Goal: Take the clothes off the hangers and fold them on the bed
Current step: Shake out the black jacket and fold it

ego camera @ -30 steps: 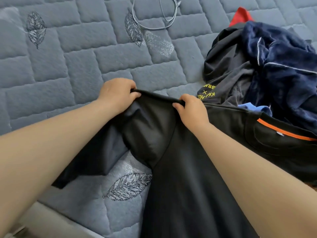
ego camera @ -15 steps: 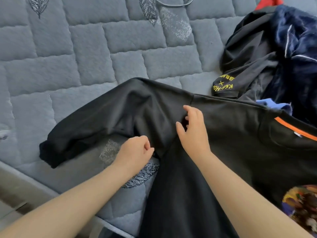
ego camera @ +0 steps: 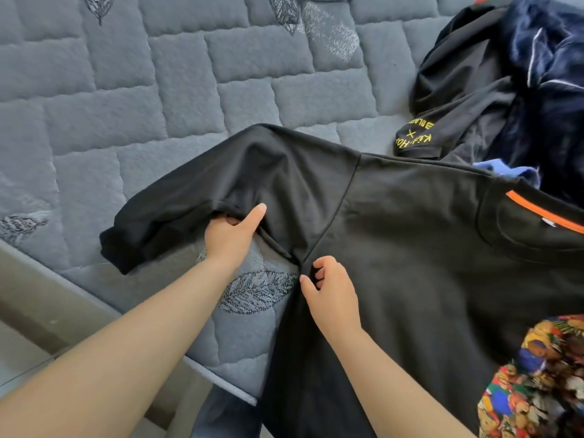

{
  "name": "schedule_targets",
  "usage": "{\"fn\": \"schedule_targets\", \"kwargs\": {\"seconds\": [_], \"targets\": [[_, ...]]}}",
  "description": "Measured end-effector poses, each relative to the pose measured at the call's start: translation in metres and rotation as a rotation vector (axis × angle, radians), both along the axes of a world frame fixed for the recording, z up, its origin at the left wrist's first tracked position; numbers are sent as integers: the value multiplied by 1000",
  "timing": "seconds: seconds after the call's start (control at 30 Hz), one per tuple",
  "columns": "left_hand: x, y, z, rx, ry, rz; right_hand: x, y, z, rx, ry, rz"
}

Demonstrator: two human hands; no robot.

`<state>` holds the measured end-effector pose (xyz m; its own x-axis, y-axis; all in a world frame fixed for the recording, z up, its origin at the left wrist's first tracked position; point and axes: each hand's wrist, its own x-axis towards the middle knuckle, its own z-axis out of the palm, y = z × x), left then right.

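1. A black T-shirt (ego camera: 410, 248) lies spread flat on the near part of a bed (ego camera: 158, 90). Its hem hangs over the bed's near edge.
2. Its sleeve (ego camera: 221, 184) stretches out to the left, across the quilted grey-blue cover.
3. The left hand (ego camera: 230, 235) grips the sleeve's lower edge, thumb on top and fingers curled underneath the cloth.
4. The right hand (ego camera: 331, 292) rests at the underarm seam. Its fingers are curled and pinch a fold of the black fabric.
5. An orange trim (ego camera: 543, 216) lines the shirt's neck, and a colourful print (ego camera: 537, 380) shows on its front, at lower right.
6. Beyond the shirt, at upper right, lies a heap of clothes: a dark grey shirt (ego camera: 458, 99) with yellow lettering, a navy fleece garment (ego camera: 553, 74) and a bit of blue cloth (ego camera: 505, 172).
7. The cover is stitched with leaf patterns.
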<state>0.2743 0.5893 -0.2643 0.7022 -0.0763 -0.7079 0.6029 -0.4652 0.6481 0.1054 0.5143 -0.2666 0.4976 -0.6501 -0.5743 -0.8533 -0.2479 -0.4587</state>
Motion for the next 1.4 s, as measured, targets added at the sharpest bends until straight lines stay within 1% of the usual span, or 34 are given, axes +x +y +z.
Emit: {"fn": "schedule_targets", "kwargs": {"seconds": [0.07,0.17,0.23,0.3,0.4,0.47,0.53,0.6,0.67,0.7,0.77,0.8,0.83,0.87,0.9,0.97,1.0,1.03,1.13,1.23,1.4], "targets": [[3,0,7,-42,2,77,8,-4,4,-28,-32,9],[7,3,21,-246,102,351,28,-15,13,-41,-105,6],[11,11,28,-346,127,477,48,-22,22,-47,-148,13],[18,19,33,-378,123,542,71,-29,32,-78,-195,42],[37,32,34,-279,56,575,113,-37,47,-158,-270,150],[51,41,36,-110,-82,451,145,-40,53,-190,-298,265],[61,53,33,49,-256,219,179,-41,54,-218,-299,384],[68,66,33,135,-426,14,210,-42,50,-244,-255,498],[79,75,34,143,-625,-137,236,-42,41,-225,-128,605],[87,78,35,123,-719,-197,245,-42,36,-184,-54,629],[106,85,35,53,-819,-261,257,-41,27,-88,32,600],[114,89,32,12,-816,-264,261,-41,23,-79,42,584],[120,93,27,-18,-758,-244,264,-40,21,-108,43,587],[124,96,21,-19,-646,-192,265,-39,19,-159,42,599],[126,99,15,-19,-475,-110,267,-36,19,-206,43,610],[128,102,0,-42,-138,80,268,-30,17,-239,51,612],[127,103,-6,-30,-36,137,267,-27,16,-237,51,611],[126,105,-12,-10,23,159,265,-23,15,-239,40,607],[117,106,-16,-12,103,122,254,-13,14,-235,-58,552],[99,104,-14,-8,145,-7,228,-8,18,-205,-149,498],[68,81,0,-46,109,-185,160,-17,24,-193,-157,396]]}}
